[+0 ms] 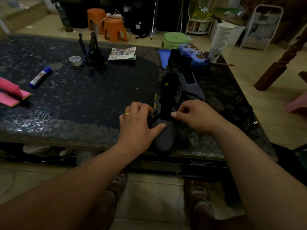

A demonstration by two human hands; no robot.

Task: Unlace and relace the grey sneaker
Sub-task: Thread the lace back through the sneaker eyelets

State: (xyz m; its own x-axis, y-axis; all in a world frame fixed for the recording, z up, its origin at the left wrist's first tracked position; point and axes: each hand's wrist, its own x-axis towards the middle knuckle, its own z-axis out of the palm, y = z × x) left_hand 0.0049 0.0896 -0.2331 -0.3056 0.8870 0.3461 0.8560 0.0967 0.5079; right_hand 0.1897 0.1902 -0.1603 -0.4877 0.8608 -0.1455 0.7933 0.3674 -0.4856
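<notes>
Sneaker (166, 136), grey toe, black tongue: grip of left hand (136, 125) holds black lace (152, 117); right hand (197, 115) curled, hold unclear.

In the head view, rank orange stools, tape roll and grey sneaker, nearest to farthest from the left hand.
1. Grey sneaker: touching the left hand, just right of it.
2. Tape roll: on the table, ahead and left.
3. Orange stools: on the floor beyond the table.
</notes>
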